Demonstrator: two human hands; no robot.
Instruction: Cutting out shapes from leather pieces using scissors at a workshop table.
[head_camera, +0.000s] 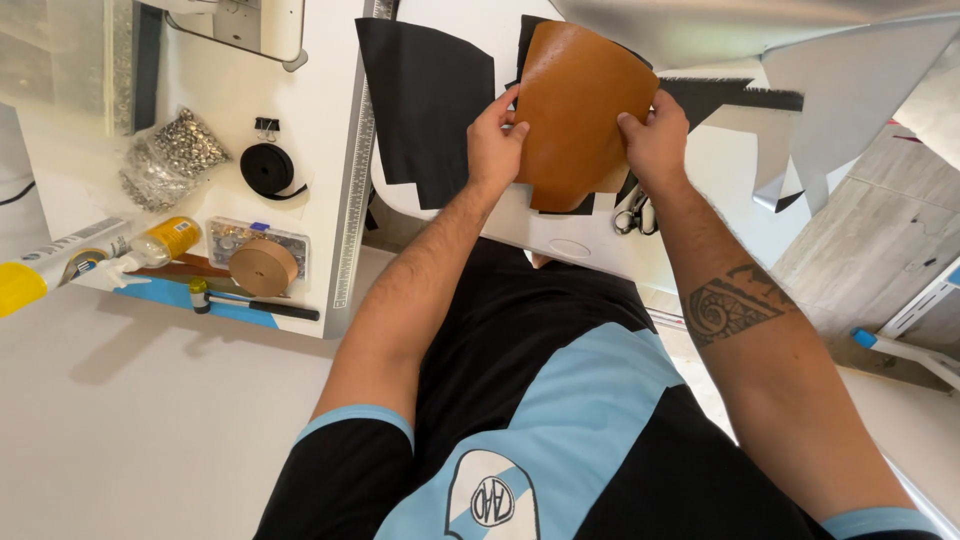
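- The left hand (493, 140) and the right hand (655, 140) each pinched one side edge of a tan leather piece (580, 110), fingers closed on it, holding it up just above the table (250, 110) in the upper middle of the frame.
- The leather piece was curved, as if being bent or folded; no stitching or rivets showed on it, so the work looked to be at an early stage, with cutting done and joining not yet begun.
- Black fabric pieces (425, 105) lay flat on the table under and to the left of the leather, apparently cut and waiting.
- A pair of scissors (634, 215) rested just below the right hand, near the table edge.
- A long metal ruler (355, 170) ran down the table left of the fabric.
- Further left sat a bag of metal studs (170, 160), a coil of black strap (267, 168), a roll of brown tape (263, 267), a small hammer (250, 303) and a yellow bottle (165, 240).
- The table was white; pale floor tiles showed at the right of the frame.
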